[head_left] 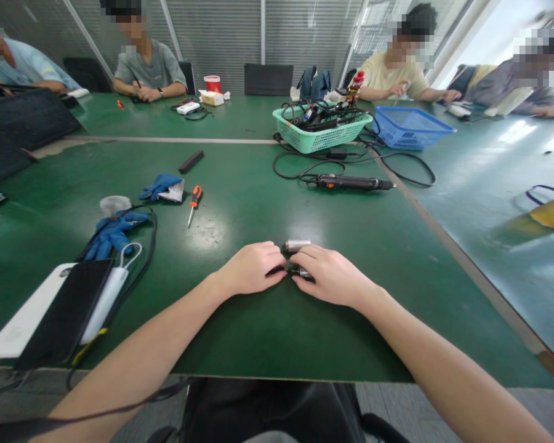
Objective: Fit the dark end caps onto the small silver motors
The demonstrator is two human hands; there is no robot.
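Observation:
My left hand [253,268] is closed low over the green table [286,338], its fingers around a small dark piece [276,269] that is mostly hidden. Facing it, my right hand [332,275] grips a small silver-and-black metal cylinder [303,272], whose dark end points toward the left fingertips. Whether the two pieces touch, I cannot tell. A second silver cylinder [297,245] lies on the table just behind my hands, close to the right fingers.
An orange-handled screwdriver [195,200], blue gloves [115,235] and a black phone [69,314] lie to the left. Beyond my hands are a black electric screwdriver [351,183], a green basket [314,140] of cabled tools and a blue basket [410,129]. Several people sit across the table.

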